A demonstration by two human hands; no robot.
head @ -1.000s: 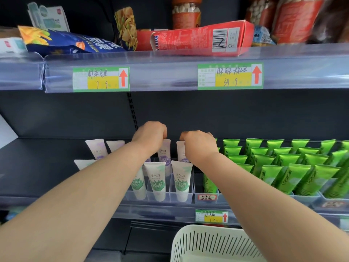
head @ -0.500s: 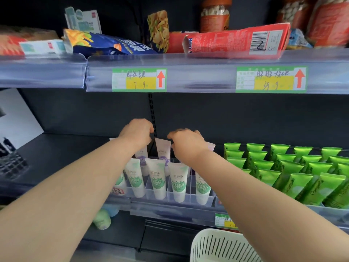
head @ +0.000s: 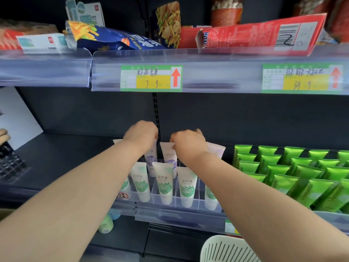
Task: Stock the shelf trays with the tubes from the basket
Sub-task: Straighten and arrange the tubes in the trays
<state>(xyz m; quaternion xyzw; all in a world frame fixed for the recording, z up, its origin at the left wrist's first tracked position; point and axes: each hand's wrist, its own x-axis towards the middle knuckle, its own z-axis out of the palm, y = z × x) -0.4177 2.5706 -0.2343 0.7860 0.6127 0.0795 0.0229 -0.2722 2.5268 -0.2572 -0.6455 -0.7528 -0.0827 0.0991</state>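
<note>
A clear divided tray [head: 171, 200] on the middle shelf holds white tubes standing cap down. The front row of white tubes with green labels [head: 163, 184] stands free. Behind them are white tubes with purple labels. My left hand [head: 140, 134] curls over the top of one purple-labelled tube [head: 152, 157]. My right hand [head: 188, 143] pinches the top edge of the neighbouring purple-labelled tube [head: 168, 156]. Another pale tube [head: 217, 150] shows behind my right wrist. The white slotted basket [head: 226, 249] is at the bottom right; its inside is out of view.
Several rows of green tubes [head: 283, 176] fill the trays to the right. The upper shelf [head: 217, 72] with snack packs and price labels overhangs. Another person's hand [head: 2, 136] and a dark grid rack [head: 9, 163] are at the far left. A pale green bottle [head: 105, 225] stands below.
The view has shifted left and closer, so the shelf contents sit further right. Both hands stay on the tops of the back-row tubes, now a little further apart.
</note>
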